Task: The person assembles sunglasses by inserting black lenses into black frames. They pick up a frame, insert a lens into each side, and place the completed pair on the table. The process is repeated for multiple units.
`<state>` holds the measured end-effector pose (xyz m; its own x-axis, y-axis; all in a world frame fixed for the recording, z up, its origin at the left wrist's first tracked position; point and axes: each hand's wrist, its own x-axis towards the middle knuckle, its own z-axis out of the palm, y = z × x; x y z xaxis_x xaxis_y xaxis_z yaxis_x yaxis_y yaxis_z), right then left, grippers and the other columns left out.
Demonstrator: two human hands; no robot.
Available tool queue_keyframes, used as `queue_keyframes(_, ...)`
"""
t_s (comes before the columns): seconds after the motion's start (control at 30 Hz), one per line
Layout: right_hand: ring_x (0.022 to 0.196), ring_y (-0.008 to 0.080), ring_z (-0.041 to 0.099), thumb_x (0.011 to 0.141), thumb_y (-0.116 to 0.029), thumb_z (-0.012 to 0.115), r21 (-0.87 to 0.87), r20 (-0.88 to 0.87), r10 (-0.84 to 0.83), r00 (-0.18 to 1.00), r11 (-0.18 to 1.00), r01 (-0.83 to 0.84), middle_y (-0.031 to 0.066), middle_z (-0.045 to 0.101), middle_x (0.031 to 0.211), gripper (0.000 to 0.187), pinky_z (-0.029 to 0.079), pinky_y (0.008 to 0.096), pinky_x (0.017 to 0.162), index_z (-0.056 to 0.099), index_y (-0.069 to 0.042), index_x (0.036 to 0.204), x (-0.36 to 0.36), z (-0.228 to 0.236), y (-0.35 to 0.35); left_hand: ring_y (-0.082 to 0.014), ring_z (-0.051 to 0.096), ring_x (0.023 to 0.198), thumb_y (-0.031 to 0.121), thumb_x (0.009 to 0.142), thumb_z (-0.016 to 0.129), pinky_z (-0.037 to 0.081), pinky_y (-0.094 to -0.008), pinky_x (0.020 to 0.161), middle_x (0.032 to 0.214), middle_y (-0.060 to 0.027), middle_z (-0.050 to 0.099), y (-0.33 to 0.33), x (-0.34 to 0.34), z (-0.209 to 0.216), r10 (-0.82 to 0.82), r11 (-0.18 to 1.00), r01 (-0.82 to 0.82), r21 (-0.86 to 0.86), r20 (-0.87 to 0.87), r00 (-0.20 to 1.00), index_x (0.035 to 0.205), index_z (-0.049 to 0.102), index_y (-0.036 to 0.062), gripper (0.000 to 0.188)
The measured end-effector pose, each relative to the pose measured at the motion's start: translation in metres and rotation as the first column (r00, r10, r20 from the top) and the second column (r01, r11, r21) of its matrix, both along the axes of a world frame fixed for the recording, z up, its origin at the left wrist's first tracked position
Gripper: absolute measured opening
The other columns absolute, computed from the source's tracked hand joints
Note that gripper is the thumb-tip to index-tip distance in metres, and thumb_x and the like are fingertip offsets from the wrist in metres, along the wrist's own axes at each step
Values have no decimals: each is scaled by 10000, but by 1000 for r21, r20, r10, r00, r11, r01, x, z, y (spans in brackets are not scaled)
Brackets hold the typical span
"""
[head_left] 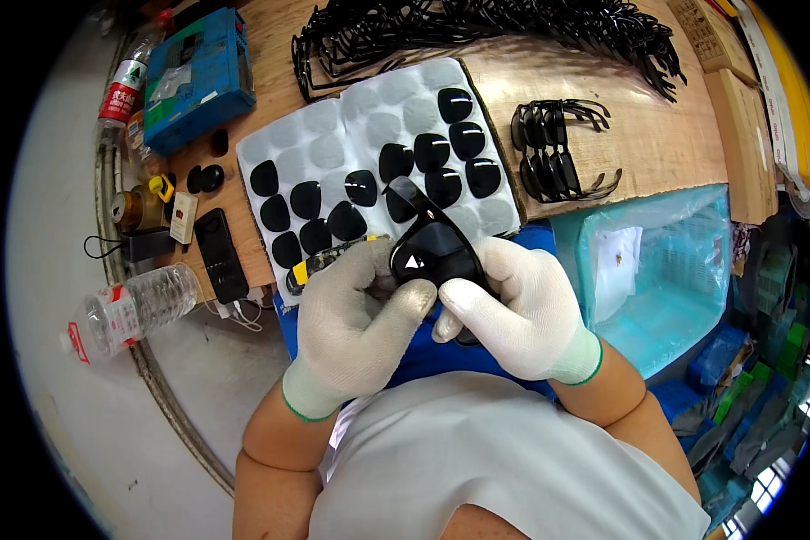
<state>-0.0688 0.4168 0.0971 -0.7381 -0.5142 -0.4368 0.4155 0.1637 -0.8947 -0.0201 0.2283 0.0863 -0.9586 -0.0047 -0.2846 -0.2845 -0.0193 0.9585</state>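
Close in front of me, both gloved hands grip a pair of black sunglasses point(436, 250), held tilted with one temple arm pointing away. My left hand point(351, 324) pinches its left side, thumb on the dark lens. My right hand point(526, 310) is closed round the other side, its thumb near the left thumb. My fingers hide part of the frame. Beside the left fingers is a yellow and black object point(303, 270) whose kind I cannot make out. Beyond my hands lies a white lens tray point(344, 148) with several dark lenses point(396, 162) in rows among grey spots.
A heap of black frames point(486, 27) lies at the back, and several stacked sunglasses point(549, 148) at the right. A turquoise-lined crate point(657, 270) stands right. At left are a blue box point(198, 85), a phone point(220, 255), a cigarette-sized box point(183, 218) and a plastic bottle point(135, 310).
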Motion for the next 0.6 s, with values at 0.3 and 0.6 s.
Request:
queue_keyframes(0.3, 747, 152, 708, 959, -102, 625, -47, -35, 7, 999, 999, -9, 95, 723, 810, 175, 560, 286, 718, 613, 53, 1040, -1, 0, -5, -80, 625, 772, 135, 970, 651, 517, -232, 676, 865, -66, 680, -3, 5, -11, 52, 998, -51, 46, -33, 998, 1093, 631, -75, 244)
queue_keyframes(0.6, 1061, 209, 676, 910, -81, 686, -235, -264, 187, 946, 939, -251, 127, 664, 1141, 565, 524, 345, 958, 462, 64, 1409, -11, -19, 8, -152, 697, 838, 163, 1020, 576, 581, -272, 741, 999, -132, 704, -7, 2, -22, 210, 903, -212, 373, 47, 977, 1178, 595, -81, 291)
